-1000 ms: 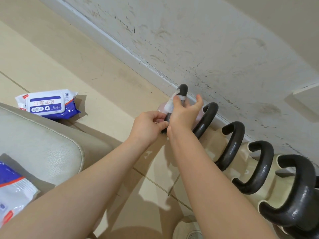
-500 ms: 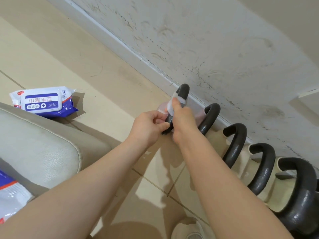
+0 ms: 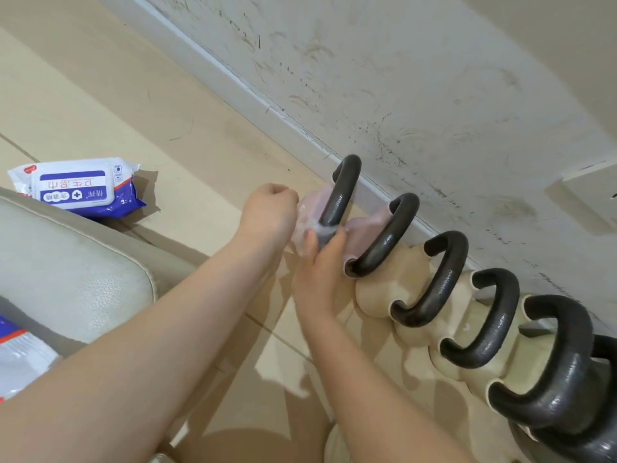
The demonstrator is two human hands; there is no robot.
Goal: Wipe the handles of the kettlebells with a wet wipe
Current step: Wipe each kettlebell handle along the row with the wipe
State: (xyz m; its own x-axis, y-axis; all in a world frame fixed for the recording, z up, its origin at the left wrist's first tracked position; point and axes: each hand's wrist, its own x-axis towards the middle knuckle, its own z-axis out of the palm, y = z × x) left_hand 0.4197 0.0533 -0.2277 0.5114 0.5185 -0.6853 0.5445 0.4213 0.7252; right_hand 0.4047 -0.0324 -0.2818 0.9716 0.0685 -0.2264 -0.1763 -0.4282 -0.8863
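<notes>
**Black handles, pale bells: wipe at the foot of the far handle**

Head view

- Black, matt-looking handles run in a row along the foot of the scuffed wall (image 3: 434, 78), each on a pale kettlebell body. The far kettlebell (image 3: 309, 212) is pinkish; its handle (image 3: 342, 192) arches up nearest the skirting
- Right hand (image 3: 320, 262) has its fingers curled round the lower leg of that handle, with the wet wipe (image 3: 322, 230) bunched white under the thumb, clamped against the bar
- Left hand (image 3: 268, 212) sits just beside the pink body with its fingers curled in; whether it pinches a corner of the wipe or steadies the bell I cannot tell, the knuckles hide it
- Second kettlebell handle (image 3: 390, 235) stands just beside the right hand; three more follow, the nearest handle (image 3: 551, 379) thickest
- Handling, as judgement: the bells look heavy and stiff and should stay put under rubbing. The wipe is limp, thin and damp, so it may ruck up or slide off the round bar; best wrapped round the bar and drawn along the arch, thumb on top
- Containers: a wet wipe pack (image 3: 76, 188), blue and white with a closed flap lid, lies on the tiled floor (image 3: 117, 95) well apart from the hands; contents unseen. A second pack (image 3: 20, 359) rests on the cream cushion (image 3: 73, 279) at the left edge, only partly in view; contents unseen too
</notes>
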